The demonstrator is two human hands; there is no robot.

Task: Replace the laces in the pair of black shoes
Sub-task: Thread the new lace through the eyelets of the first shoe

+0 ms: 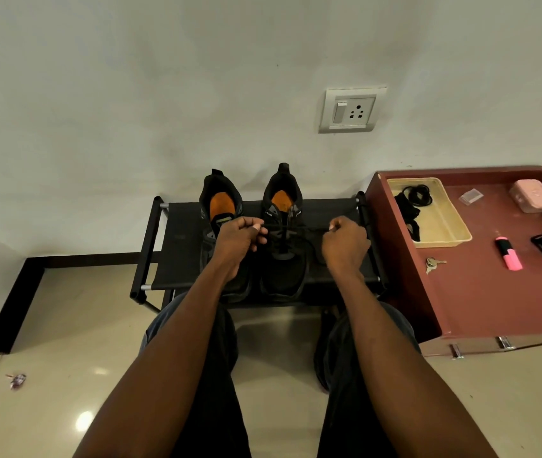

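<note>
Hands: left (241,238), right (345,241) | lace (296,230) stretched between (right shoe (283,252))

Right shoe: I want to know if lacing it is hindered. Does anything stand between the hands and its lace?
Nothing visible does. The left hand and right hand each pinch an end of the black lace, pulled taut across the right shoe on the black rack. The left shoe stands beside it, partly behind the left hand.
</note>
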